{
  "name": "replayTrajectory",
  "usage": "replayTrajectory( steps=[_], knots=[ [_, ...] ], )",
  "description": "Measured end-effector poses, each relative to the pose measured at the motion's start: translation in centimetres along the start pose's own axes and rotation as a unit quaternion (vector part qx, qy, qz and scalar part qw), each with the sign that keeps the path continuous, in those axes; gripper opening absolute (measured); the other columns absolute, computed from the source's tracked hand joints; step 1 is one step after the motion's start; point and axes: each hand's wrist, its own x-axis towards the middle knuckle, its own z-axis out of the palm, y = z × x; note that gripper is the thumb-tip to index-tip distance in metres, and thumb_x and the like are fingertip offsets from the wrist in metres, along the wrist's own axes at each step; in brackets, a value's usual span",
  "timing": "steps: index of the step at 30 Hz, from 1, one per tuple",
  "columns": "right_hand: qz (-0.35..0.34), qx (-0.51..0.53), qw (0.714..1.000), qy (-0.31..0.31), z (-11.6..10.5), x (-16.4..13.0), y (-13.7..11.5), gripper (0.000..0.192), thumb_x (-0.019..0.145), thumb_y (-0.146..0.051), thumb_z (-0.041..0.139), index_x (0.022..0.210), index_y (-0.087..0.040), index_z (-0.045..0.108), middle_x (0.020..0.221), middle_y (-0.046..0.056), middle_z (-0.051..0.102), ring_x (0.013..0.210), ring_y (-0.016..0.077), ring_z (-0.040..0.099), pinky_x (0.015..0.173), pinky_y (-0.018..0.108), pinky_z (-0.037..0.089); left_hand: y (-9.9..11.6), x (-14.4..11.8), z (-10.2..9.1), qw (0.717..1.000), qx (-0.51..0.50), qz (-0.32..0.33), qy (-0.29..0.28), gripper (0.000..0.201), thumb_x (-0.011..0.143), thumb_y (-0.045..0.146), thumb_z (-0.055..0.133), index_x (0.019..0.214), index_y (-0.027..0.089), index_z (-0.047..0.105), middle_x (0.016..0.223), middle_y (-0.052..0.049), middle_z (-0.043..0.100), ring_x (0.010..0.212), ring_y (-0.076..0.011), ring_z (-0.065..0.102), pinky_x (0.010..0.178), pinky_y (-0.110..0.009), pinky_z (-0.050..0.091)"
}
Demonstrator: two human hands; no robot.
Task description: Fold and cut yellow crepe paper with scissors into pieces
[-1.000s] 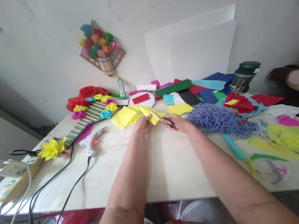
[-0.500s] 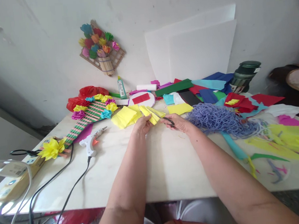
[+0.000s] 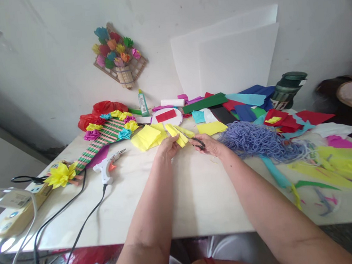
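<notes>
My left hand (image 3: 168, 146) pinches a folded piece of yellow crepe paper (image 3: 176, 133) above the middle of the table. In my right hand (image 3: 210, 144) are black-handled scissors (image 3: 199, 143), whose blades point left and lie at the paper; whether they are fully closed is too small to tell. Left of my hands sits a stack of yellow paper pieces (image 3: 147, 137). Another yellow piece (image 3: 212, 128) lies just beyond my right hand. A white disc with a red paper strip (image 3: 166, 116) is behind the paper.
A glue gun (image 3: 107, 165) with its cord lies at left, beside a flower-trimmed green striped craft (image 3: 104, 134) and a power strip (image 3: 22, 213). Blue-purple cord (image 3: 254, 141) is heaped at right among coloured paper scraps. A dark green bottle (image 3: 290, 90) stands behind.
The scissors have shifted slightly, with their blades now further over the yellow paper. My left hand keeps its hold in nearly the same place.
</notes>
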Motion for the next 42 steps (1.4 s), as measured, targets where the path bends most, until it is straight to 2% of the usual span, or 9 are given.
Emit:
replayTrajectory(
  steps=[19, 26, 32, 42],
  knots=[
    [-0.031, -0.015, 0.999, 0.010, 0.08, 0.54, 0.34, 0.032, 0.065, -0.044, 0.062, 0.070, -0.017, 0.047, 0.045, -0.008, 0.041, 0.032, 0.0022, 0.028, 0.030, 0.016, 0.021, 0.09, 0.20, -0.07, 1.000, -0.009, 0.000, 0.002, 0.020, 0.075, 0.002, 0.050, 0.092, 0.011, 0.055, 0.076, -0.008, 0.065, 0.071, -0.0171, 0.064, 0.068, -0.030, 0.054],
    [-0.018, -0.024, 0.999, 0.015, 0.00, 0.32, 0.28, 0.031, 0.065, -0.044, 0.062, 0.074, -0.016, 0.050, 0.046, -0.008, 0.043, 0.032, 0.0025, 0.030, 0.030, 0.016, 0.021, 0.15, -0.10, 0.12, 1.000, -0.003, -0.003, -0.003, 0.019, 0.075, 0.001, 0.050, 0.089, 0.011, 0.056, 0.075, -0.007, 0.065, 0.070, -0.0167, 0.064, 0.069, -0.031, 0.053],
    [-0.011, -0.016, 1.000, 0.004, -0.15, 0.06, 0.10, 0.029, 0.063, -0.041, 0.063, 0.073, -0.016, 0.050, 0.046, -0.008, 0.041, 0.034, 0.0026, 0.031, 0.031, 0.016, 0.021, 0.23, -0.12, 0.31, 0.999, -0.019, 0.005, 0.035, 0.017, 0.070, 0.000, 0.053, 0.082, 0.011, 0.056, 0.073, -0.006, 0.064, 0.064, -0.0143, 0.063, 0.068, -0.029, 0.053],
    [-0.003, -0.020, 1.000, -0.003, 0.05, -0.25, -0.24, 0.026, 0.061, -0.038, 0.062, 0.072, -0.017, 0.049, 0.045, -0.008, 0.041, 0.035, 0.0035, 0.030, 0.031, 0.017, 0.019, 0.63, -0.53, 0.58, 0.999, 0.005, -0.008, 0.052, 0.027, 0.062, 0.001, 0.048, 0.086, 0.011, 0.055, 0.069, -0.006, 0.063, 0.065, -0.0184, 0.063, 0.061, -0.031, 0.053]
  ],
)
